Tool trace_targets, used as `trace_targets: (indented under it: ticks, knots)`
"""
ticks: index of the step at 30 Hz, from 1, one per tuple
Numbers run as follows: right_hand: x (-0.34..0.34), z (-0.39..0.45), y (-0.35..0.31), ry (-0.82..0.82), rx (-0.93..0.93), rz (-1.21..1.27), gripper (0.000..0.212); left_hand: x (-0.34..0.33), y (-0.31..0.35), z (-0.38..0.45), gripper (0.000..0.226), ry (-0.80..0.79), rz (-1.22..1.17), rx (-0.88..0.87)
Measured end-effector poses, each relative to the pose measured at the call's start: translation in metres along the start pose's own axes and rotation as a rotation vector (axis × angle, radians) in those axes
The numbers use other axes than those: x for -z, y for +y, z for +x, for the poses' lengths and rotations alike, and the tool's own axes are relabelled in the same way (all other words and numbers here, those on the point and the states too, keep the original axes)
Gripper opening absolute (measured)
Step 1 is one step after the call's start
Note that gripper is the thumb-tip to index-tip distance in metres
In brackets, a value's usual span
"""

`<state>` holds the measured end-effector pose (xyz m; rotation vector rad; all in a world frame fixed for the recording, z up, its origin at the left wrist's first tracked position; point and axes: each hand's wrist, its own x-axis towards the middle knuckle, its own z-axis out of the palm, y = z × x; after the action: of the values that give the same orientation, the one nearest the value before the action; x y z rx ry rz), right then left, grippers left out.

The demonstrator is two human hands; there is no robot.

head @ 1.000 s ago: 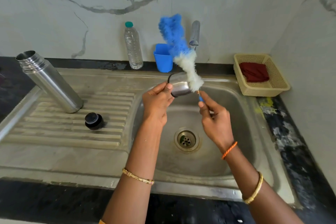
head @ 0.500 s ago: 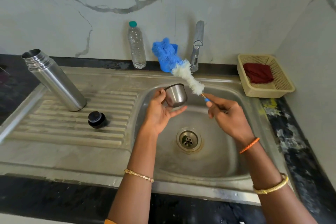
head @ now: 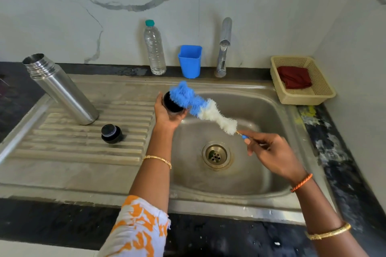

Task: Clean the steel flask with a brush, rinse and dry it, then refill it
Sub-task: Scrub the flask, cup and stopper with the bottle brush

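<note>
Over the steel sink (head: 261, 110), the right hand (head: 269, 152), pinching the brush (head: 200, 106), has now pushed its blue tip into the cup (head: 172, 106) gripped by the left hand (head: 167, 115), so scrubbing of the cup begins.

Shiny steel flask (head: 60, 89), fluffy brush (head: 200, 107), dull metal sink (head: 240, 175)

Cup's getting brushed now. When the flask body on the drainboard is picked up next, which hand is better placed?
Probably the left. The left hand, holding the cup, is beside the drainboard where the steel flask stands; the right hand grips the brush over the sink.
</note>
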<state>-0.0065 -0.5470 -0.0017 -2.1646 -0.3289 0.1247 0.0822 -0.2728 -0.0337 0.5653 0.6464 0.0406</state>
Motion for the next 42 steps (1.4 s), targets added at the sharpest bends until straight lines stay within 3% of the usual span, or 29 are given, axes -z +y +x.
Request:
trace_targets:
  ticks: [3, 8, 10, 11, 14, 16, 18, 20, 22, 24, 26, 27, 30, 33, 35, 38, 39, 41, 42]
  knots:
    - [0.005, -0.015, 0.000, 0.019, 0.009, -0.134, 0.028, 0.005, 0.010, 0.008, 0.044, 0.046, 0.103, 0.003]
    - [-0.006, -0.022, -0.007, 0.109, 0.123, -0.634, 0.038, 0.002, 0.001, 0.008, 0.024, 0.040, 0.525, -0.045]
    - [-0.014, -0.019, -0.017, 0.095, 0.082, -0.661, 0.036, 0.000, -0.009, 0.008, 0.010, 0.049, 0.615, -0.102]
    - [-0.015, -0.015, -0.019, 0.036, -0.004, -0.524, 0.034, 0.000, -0.012, 0.007, 0.007, 0.032, 0.600, -0.122]
    - [-0.010, -0.002, -0.015, -0.339, -0.552, 0.444, 0.028, 0.006, -0.011, 0.005, 0.010, -0.100, 0.392, -0.160]
    - [-0.008, -0.001, -0.007, -0.424, -0.677, 0.727, 0.029, 0.010, -0.007, 0.003, 0.014, -0.179, 0.265, -0.139]
    - [-0.013, -0.001, 0.002, -0.343, -0.503, 0.576, 0.028, 0.013, -0.001, 0.005, 0.025, -0.153, 0.361, -0.046]
    - [-0.020, 0.000, 0.011, -0.108, -0.151, 0.006, 0.029, 0.013, 0.009, 0.004, 0.041, -0.053, 0.606, 0.099]
    - [-0.020, 0.002, 0.021, 0.049, 0.078, -0.494, 0.035, 0.010, 0.018, 0.001, 0.045, 0.052, 0.678, 0.218]
    - [-0.022, 0.003, 0.032, 0.140, 0.192, -0.649, 0.038, 0.005, 0.023, -0.001, 0.051, 0.095, 0.627, 0.231]
    - [-0.029, 0.004, 0.035, 0.132, 0.237, -0.565, 0.036, 0.001, 0.020, -0.002, 0.054, 0.093, 0.589, 0.180]
    - [-0.033, 0.005, 0.030, 0.086, 0.166, -0.388, 0.033, 0.000, 0.017, -0.002, 0.052, 0.062, 0.572, 0.145]
    - [-0.031, 0.010, 0.019, -0.201, -0.324, 0.423, 0.025, 0.003, 0.007, -0.003, 0.038, -0.133, 0.380, 0.029]
    - [-0.019, 0.006, 0.016, -0.381, -0.504, 0.764, 0.028, 0.009, 0.007, -0.007, 0.048, -0.312, 0.301, 0.058]
    - [-0.019, -0.001, 0.017, -0.304, -0.367, 0.590, 0.028, 0.012, 0.013, -0.005, 0.039, -0.303, 0.450, 0.105]
    - [-0.020, -0.006, 0.032, 0.076, 0.082, -0.348, 0.030, 0.009, 0.019, -0.005, 0.039, -0.149, 0.626, 0.170]
    - [-0.022, -0.007, 0.038, 0.146, 0.183, -0.498, 0.033, 0.006, 0.016, -0.006, 0.042, -0.087, 0.618, 0.153]
    - [-0.028, -0.008, 0.040, 0.156, 0.236, -0.447, 0.034, 0.002, 0.009, -0.008, 0.037, -0.019, 0.549, 0.069]
    - [-0.028, -0.007, 0.036, 0.082, 0.157, -0.236, 0.031, 0.001, 0.007, -0.007, 0.029, -0.040, 0.499, 0.034]
